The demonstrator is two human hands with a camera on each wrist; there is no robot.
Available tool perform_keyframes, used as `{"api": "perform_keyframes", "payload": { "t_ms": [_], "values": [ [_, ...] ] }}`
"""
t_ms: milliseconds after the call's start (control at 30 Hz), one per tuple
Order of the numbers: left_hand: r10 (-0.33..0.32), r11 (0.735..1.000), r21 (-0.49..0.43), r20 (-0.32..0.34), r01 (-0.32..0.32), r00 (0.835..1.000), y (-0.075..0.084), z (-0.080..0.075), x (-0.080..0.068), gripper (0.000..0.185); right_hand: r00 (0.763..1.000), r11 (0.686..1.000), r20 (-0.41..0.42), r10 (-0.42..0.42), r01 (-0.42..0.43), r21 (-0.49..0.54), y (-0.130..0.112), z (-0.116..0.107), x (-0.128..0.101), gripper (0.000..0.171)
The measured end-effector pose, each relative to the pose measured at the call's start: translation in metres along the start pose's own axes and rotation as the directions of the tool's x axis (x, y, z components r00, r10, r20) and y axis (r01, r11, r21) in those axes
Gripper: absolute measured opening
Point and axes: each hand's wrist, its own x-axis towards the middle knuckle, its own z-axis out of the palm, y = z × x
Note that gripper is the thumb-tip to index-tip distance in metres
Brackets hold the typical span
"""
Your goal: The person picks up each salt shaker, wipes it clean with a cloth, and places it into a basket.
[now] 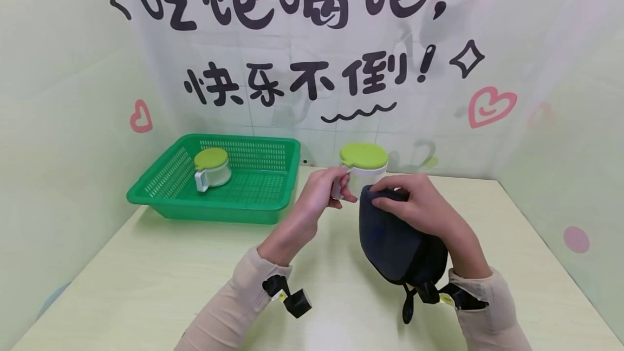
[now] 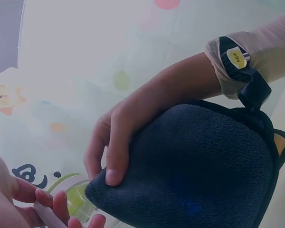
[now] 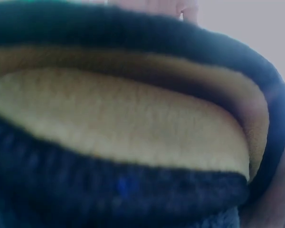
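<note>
My left hand [image 1: 323, 191] grips the handle of a clear seasoning jar with a green lid [image 1: 363, 156], which is upright near the back wall. Beside it, my right hand [image 1: 420, 202] pinches a dark blue-grey plush cloth [image 1: 390, 240] with black trim and a hanging loop. The cloth droops below the fingers and covers part of the jar's lower right side. In the left wrist view, the thumb of the right hand [image 2: 118, 147] presses on a corner of the cloth [image 2: 204, 161]. Tan folds of the cloth [image 3: 118, 118] fill the right wrist view.
A green plastic basket [image 1: 219, 213] stands at the back left of the pale table [image 1: 170, 280]. Inside it sits a smaller-looking green-lidded jar [image 1: 213, 167] with a white handle. A printed wall sheet [image 1: 312, 118] closes off the back, and more sheeting rises at both sides.
</note>
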Motion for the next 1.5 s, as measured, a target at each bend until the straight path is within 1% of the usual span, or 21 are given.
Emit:
{"api": "perform_keyframes", "payload": {
  "t_ms": [300, 467, 633, 767, 1000, 1300, 1500],
  "values": [
    [-0.01, 1.0, -0.018, 0.005, 0.01, 1.0, 0.0038, -0.0023, -0.0001, 0.034, 0.995, 1.0, 0.098, 0.008, -0.01, 0.016, 0.0025, 0.0024, 0.0005, 0.012],
    [-0.016, 1.0, -0.023, 0.007, 0.016, 1.0, 0.0039, -0.0037, 0.0013, 0.034, 0.992, 1.0, 0.122, 0.004, -0.003, -0.007, 0.0055, 0.0004, 0.0004, 0.012],
    [-0.015, 1.0, -0.012, 0.004, 0.015, 1.0, 0.0046, -0.0032, 0.0003, 0.034, 0.992, 1.0, 0.124, -0.004, 0.007, -0.023, 0.0061, -0.0014, 0.0001, 0.014],
    [0.001, 1.0, 0.013, 0.006, -0.001, 1.0, 0.0051, -0.0011, -0.0008, 0.035, 0.994, 0.999, 0.105, -0.009, 0.013, -0.03, 0.0057, -0.0019, -0.0006, 0.015],
    [0.004, 0.999, 0.042, 0.01, -0.004, 1.0, 0.0042, 0.0014, -0.0002, 0.035, 0.999, 0.999, 0.031, -0.031, 0.032, -0.043, 0.0042, -0.0028, -0.0021, 0.016],
    [0.006, 0.999, 0.033, 0.016, -0.007, 1.0, 0.0005, -0.0011, 0.0011, 0.035, 0.997, 0.998, -0.057, -0.057, 0.055, -0.027, 0.0006, -0.004, -0.0011, 0.015],
    [0.004, 1.0, 0.025, 0.022, -0.005, 1.0, -0.0004, -0.001, 0.0013, 0.034, 0.995, 0.998, -0.086, -0.055, 0.054, -0.012, 0.002, -0.0055, -0.002, 0.015]
  ]
}}
